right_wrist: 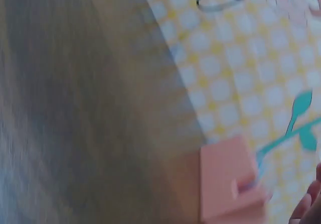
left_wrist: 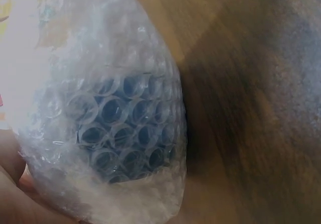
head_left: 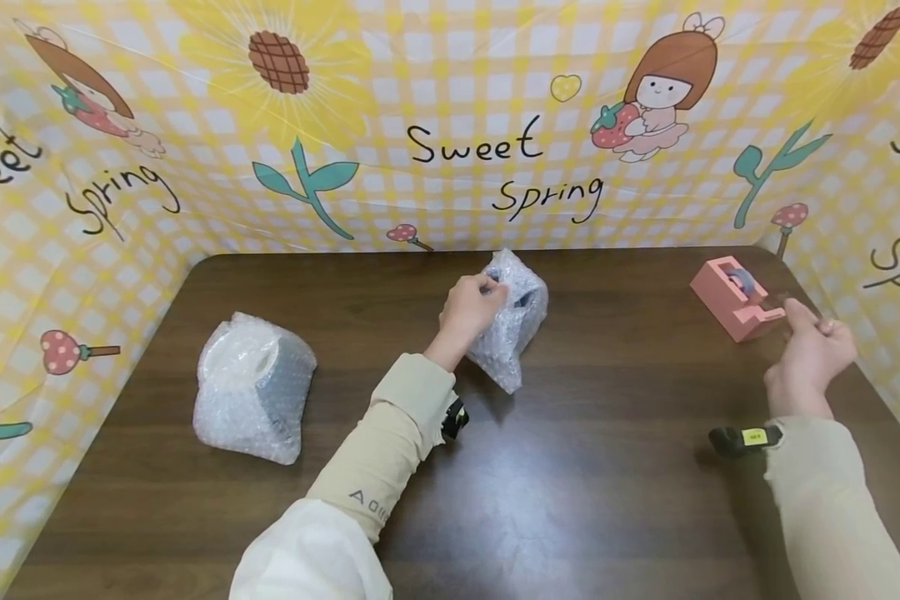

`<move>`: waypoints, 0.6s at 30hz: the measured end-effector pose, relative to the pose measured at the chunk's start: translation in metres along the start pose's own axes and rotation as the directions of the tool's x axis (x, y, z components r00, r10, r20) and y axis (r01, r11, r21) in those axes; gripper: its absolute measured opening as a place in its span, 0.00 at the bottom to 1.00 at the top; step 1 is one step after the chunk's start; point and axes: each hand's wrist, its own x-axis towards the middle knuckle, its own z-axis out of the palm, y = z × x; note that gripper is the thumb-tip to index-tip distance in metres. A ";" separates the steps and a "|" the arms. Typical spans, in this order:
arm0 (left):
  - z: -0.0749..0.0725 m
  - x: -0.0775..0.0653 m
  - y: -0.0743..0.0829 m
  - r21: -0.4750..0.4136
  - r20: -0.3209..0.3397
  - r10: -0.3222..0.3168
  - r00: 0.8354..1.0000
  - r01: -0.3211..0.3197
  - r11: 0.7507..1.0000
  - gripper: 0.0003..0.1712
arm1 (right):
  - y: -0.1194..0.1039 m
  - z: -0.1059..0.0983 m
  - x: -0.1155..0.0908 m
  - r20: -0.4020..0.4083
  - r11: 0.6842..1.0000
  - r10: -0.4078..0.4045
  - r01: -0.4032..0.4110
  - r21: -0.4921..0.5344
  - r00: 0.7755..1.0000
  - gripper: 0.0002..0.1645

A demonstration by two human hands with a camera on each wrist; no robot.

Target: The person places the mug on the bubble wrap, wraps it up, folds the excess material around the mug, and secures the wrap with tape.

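Near the back middle of the table stands a bubble-wrapped package, and a dark bluish patch shows through its clear bubbles in the left wrist view. My left hand pinches the upper left edge of its bubble wrap. Far to the right, my right hand is at the front end of a pink tape dispenser, thumb and fingers curled together, pinching the end of the clear tape; the strip itself is barely visible. The dispenser also appears low in the right wrist view, with fingertips at the corner.
A second, larger bubble-wrapped package lies on the left side of the brown wooden table. Yellow checked cloth with printed flowers and lettering walls off the back and both sides.
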 end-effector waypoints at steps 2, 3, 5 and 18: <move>-0.002 0.002 0.000 -0.007 0.018 -0.008 1.000 0.009 1.000 0.17 | 0.001 0.009 -0.009 0.073 1.000 -0.023 0.022 0.021 0.997 0.29; -0.003 0.003 0.000 -0.020 0.029 -0.010 1.000 0.011 1.000 0.17 | 0.002 0.013 -0.014 0.112 0.999 -0.033 0.029 0.032 0.993 0.29; -0.007 0.005 0.000 -0.061 0.054 -0.008 0.998 0.011 0.998 0.17 | 0.005 0.022 -0.024 0.189 0.999 -0.043 0.040 0.024 0.981 0.28; -0.014 0.014 0.002 -0.356 0.164 -0.058 0.985 0.114 0.928 0.18 | 0.040 0.083 -0.099 0.756 0.899 0.178 0.208 -0.385 0.629 0.23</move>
